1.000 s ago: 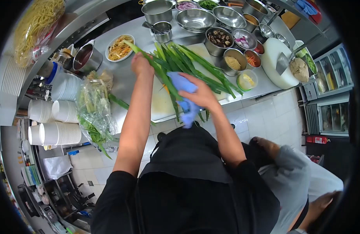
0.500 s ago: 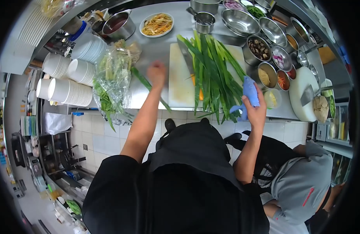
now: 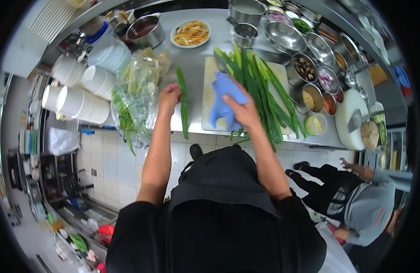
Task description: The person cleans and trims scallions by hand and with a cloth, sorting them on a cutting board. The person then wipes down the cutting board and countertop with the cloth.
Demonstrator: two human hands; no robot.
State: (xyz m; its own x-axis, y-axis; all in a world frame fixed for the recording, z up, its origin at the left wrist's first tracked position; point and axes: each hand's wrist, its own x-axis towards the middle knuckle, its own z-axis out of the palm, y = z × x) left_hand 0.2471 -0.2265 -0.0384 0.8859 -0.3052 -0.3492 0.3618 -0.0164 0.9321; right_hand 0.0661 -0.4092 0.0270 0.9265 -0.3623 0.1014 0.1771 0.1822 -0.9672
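Observation:
My left hand (image 3: 169,97) is closed in a pinch on a single long green onion leaf (image 3: 184,107), which hangs lengthwise over the steel counter. My right hand (image 3: 243,108) grips a blue cloth (image 3: 228,93) above the left part of the white cutting board (image 3: 208,109). Just right of the cloth, a bundle of long green onions (image 3: 260,88) lies across the board, its leaf ends reaching past the counter's front edge. Part of a knife blade (image 3: 220,63) shows at the board's upper left; the cloth and onions hide the rest.
A plastic bag of greens (image 3: 139,91) lies left of my left hand, beside stacked white bowls (image 3: 84,104). A plate of shredded food (image 3: 190,34) stands behind. Several metal ingredient bowls (image 3: 303,68) line the right. A person in grey (image 3: 371,207) stands at lower right.
My right hand has carried the blue cloth left across the onions to the board's left side. My left hand has taken the loose leaf, now turned more upright. The other person has shifted away.

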